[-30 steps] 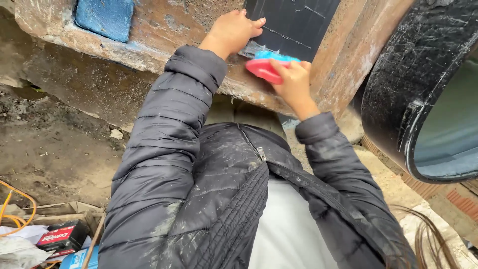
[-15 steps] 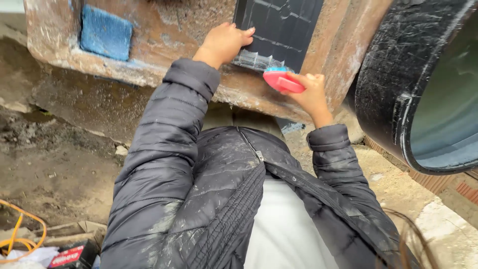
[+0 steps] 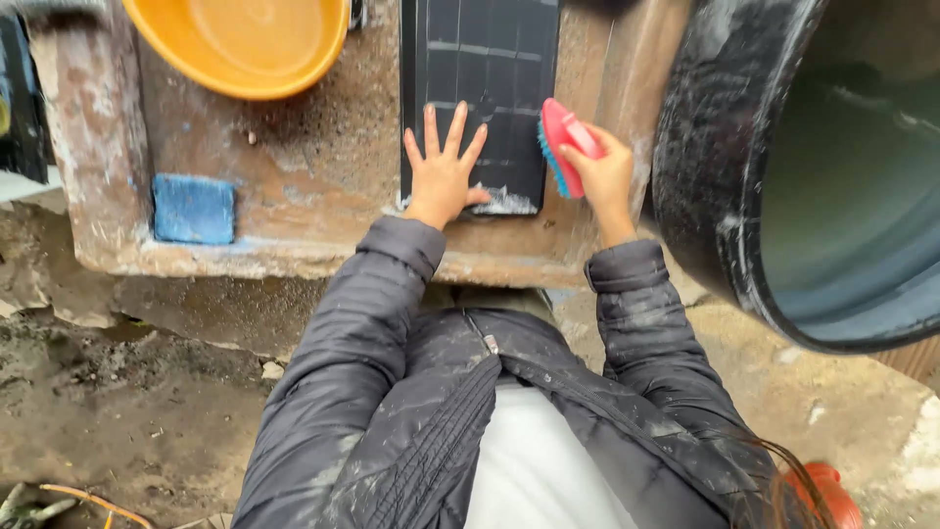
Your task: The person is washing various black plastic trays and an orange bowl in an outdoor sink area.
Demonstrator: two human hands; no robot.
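Dark gridded mat (image 3: 480, 88) lies flat on the worn slab (image 3: 313, 186), right of the orange basin (image 3: 245, 39) and blue sponge (image 3: 194, 209), left hand (image 3: 443, 171) pressed on its soapy near end with fingers spread, right hand (image 3: 605, 176) gripping a pink brush (image 3: 563, 147) at its right edge, big black drum (image 3: 783, 167) beyond.

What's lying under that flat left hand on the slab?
The left hand is spread flat on a dark gridded panel with white foam at its near edge, resting on a rusty brown slab. The patch beneath the palm is hidden.
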